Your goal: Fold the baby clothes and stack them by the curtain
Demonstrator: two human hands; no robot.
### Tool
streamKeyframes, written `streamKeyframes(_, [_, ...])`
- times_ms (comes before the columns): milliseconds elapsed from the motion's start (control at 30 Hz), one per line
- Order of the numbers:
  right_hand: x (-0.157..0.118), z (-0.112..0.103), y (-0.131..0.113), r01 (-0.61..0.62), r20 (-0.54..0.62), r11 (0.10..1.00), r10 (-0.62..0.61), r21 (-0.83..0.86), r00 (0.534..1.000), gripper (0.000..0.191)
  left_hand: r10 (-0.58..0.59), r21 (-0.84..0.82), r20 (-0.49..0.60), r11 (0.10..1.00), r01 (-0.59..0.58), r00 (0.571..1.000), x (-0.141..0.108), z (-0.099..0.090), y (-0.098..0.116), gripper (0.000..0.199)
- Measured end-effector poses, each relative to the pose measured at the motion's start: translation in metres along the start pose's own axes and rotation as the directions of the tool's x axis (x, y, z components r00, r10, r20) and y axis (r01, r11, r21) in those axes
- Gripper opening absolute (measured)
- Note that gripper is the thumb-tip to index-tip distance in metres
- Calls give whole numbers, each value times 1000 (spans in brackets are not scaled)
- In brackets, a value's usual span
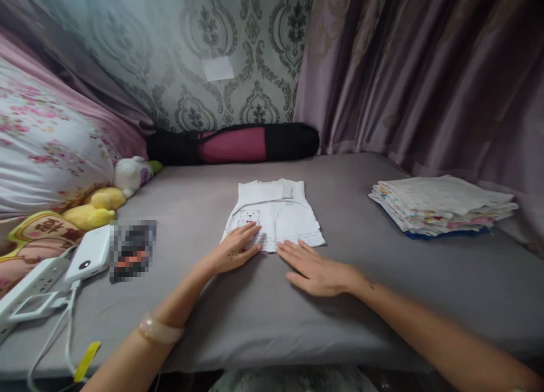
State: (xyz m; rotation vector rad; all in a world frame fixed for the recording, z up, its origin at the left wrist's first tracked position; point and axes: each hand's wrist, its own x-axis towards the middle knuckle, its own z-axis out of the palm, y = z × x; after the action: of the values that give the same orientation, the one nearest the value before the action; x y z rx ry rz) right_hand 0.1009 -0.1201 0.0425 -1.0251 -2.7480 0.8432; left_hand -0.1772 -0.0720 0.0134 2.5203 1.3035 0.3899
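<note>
A small white garment [293, 216] with a printed bear face lies flat on the grey bed sheet [348, 318], its upper part folded over. My left hand [238, 247] rests with outstretched fingers on its lower left part, below the bear print. At the bottom edge, right of the middle, my right hand [317, 270] lies palm down, its fingertips touching the cloth and its fingers extended. Neither hand grips anything. A pale bangle [160, 328] circles my left wrist.
At right stands a stack of folded clothes [444, 205]. A black and maroon long bag [232, 144] lies along the wall. To the left are plush toys [96, 205], a white power bank [90, 253], a power strip [32, 290] with cables, and a blurred-out item [132, 250].
</note>
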Motion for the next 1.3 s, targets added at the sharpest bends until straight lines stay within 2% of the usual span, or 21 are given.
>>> streamKeyframes(67, [-13, -10, 3, 21, -33, 988, -17, 155, 999, 45, -109, 3, -219, 994, 112, 970, -12, -3, -18, 50])
streamKeyframes(133, [-21, -22, 17, -59, -171, 962, 107, 265, 979, 37, -262, 4, -362, 959, 282, 895, -20, -4, -40, 44])
streamKeyframes(167, [-23, -28, 28, -137, -258, 946, 216, 294, 942, 36, -331, -2, -384, 934, 357, 862, -22, -5, -50, 43])
streamKeyframes(233, [-22, -36, 52, -319, -406, 902, 418, 290, 813, 34, -426, -32, -365, 894, 447, 828, -23, -7, -63, 42])
streamKeyframes(300, [-19, -38, 74, -480, -465, 833, 552, 275, 692, 34, -490, -77, -300, 868, 491, 818, -20, -9, -65, 43])
streamKeyframes(333, [-16, -37, 82, -526, -471, 808, 584, 264, 661, 36, -515, -101, -266, 855, 508, 815, -18, -11, -63, 44])
streamKeyframes(367, [-13, -35, 87, -547, -469, 797, 598, 256, 650, 38, -538, -121, -235, 843, 524, 810, -15, -13, -59, 44])
streamKeyframes(433, [-7, -28, 91, -530, -456, 812, 578, 244, 677, 41, -568, -156, -182, 823, 547, 803, -11, -18, -49, 46])
streamKeyframes(533, [-1, -22, 84, -471, -413, 839, 545, 273, 730, 42, -588, -238, -104, 798, 554, 802, -8, -23, -39, 52])
streamKeyframes(667, [-1, -23, 72, -473, -234, 758, 611, 448, 757, 47, -572, -382, 27, 752, 537, 820, -8, -28, -33, 66])
streamKeyframes(733, [-5, -24, 71, -424, -209, 772, 566, 472, 797, 45, -540, -411, 62, 753, 514, 840, -10, -30, -31, 73])
streamKeyframes(833, [-14, -23, 74, -322, -252, 880, 419, 349, 872, 38, -457, -417, 69, 794, 442, 887, -12, -34, -29, 73])
streamKeyframes(967, [-22, -22, 77, -218, -317, 973, 229, 71, 920, 48, -331, -402, 112, 847, 347, 937, -18, -39, -27, 46])
streamKeyframes(1033, [-22, -21, 77, -165, -368, 985, 134, -54, 920, 45, -280, -409, 130, 859, 309, 951, -22, -41, -28, 43])
streamKeyframes(1133, [-18, -21, 78, -156, -447, 972, 63, -175, 892, 33, -171, -374, 105, 906, 198, 980, -28, -41, -30, 56])
streamKeyframes(1200, [-14, -22, 80, -174, -507, 961, 43, -214, 861, 23, -108, -283, 21, 953, 110, 994, -29, -37, -35, 59])
streamKeyframes(1300, [-6, -25, 82, -159, -599, 972, 24, -172, 800, 14, -54, -122, -159, 992, 35, 986, -23, -27, -45, 47])
